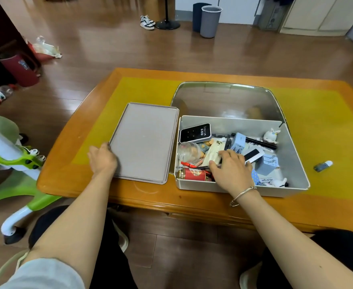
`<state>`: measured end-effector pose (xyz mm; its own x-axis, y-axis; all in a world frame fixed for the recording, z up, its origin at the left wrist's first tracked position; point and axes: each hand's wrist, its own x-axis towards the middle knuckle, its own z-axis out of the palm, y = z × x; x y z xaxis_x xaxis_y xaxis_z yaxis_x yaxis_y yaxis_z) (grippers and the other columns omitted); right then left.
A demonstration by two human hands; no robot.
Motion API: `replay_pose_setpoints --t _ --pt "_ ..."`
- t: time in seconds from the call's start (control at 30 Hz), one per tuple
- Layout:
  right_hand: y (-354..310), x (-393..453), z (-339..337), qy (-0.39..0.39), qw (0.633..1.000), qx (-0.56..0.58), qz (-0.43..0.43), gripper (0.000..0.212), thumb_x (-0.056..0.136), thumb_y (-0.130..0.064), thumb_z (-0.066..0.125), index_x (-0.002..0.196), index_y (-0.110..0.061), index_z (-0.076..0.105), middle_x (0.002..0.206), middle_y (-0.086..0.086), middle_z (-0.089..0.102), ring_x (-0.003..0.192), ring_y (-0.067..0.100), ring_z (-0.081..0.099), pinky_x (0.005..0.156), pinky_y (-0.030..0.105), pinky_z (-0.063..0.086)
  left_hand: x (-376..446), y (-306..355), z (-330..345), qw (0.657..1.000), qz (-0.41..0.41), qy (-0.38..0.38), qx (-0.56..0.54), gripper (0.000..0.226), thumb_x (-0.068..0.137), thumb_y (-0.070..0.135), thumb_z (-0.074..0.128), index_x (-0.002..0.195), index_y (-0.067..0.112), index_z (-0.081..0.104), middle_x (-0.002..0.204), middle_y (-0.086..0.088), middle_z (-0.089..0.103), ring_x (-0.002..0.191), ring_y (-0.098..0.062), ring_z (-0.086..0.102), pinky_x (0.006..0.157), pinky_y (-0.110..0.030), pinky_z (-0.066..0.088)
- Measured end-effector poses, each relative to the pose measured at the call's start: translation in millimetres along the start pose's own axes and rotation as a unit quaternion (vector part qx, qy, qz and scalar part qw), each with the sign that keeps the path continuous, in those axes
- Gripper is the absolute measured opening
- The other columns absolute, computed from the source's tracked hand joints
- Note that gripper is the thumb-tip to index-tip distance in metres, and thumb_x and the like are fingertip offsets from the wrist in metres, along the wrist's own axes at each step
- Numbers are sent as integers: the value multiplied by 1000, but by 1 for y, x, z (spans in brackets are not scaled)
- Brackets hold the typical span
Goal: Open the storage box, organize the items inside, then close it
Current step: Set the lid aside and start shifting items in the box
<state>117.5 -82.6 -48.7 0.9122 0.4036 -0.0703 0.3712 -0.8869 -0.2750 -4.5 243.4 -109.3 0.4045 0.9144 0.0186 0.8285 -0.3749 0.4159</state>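
The white storage box (292, 147) stands open on the wooden table, full of jumbled items. Its clear hinged lid (227, 101) leans back behind it. A flat grey tray (144, 142) lies on the table left of the box. My left hand (102, 159) holds the tray's near left edge. My right hand (232, 170) reaches into the box, fingers spread over a pen (204, 167) and a white packet (213, 153). Inside lie a black Wi-Fi device (195, 132), a red tin (194, 174), a clear cup (187, 152), small blue boxes (266, 163) and a white bunny figure (271, 136).
A small bottle (322, 166) lies on the yellow mat (317, 122) right of the box. A green and white chair (8, 163) stands left of the table. Bins (210, 20), shoes (147, 22) and bottles sit on the floor beyond.
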Motion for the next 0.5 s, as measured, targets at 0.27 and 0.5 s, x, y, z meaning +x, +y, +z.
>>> replay_pose_setpoints --t 0.27,0.5 --pt "-1 -2 0 27 1000 6 -12 41 90 -38 42 123 -17 55 132 4 51 127 27 38 109 52 25 -42 53 9 994 79 -17 73 47 96 31 46 139 11 38 147 -19 30 132 -36 28 105 -47 22" --pt "26 -10 -6 86 993 8 -84 37 95 -39 40 118 -20 61 143 2 43 135 20 32 113 49 17 -119 93 26 965 199 -146 88 58 97 41 43 147 20 23 157 -11 15 142 -33 13 112 -50 15"
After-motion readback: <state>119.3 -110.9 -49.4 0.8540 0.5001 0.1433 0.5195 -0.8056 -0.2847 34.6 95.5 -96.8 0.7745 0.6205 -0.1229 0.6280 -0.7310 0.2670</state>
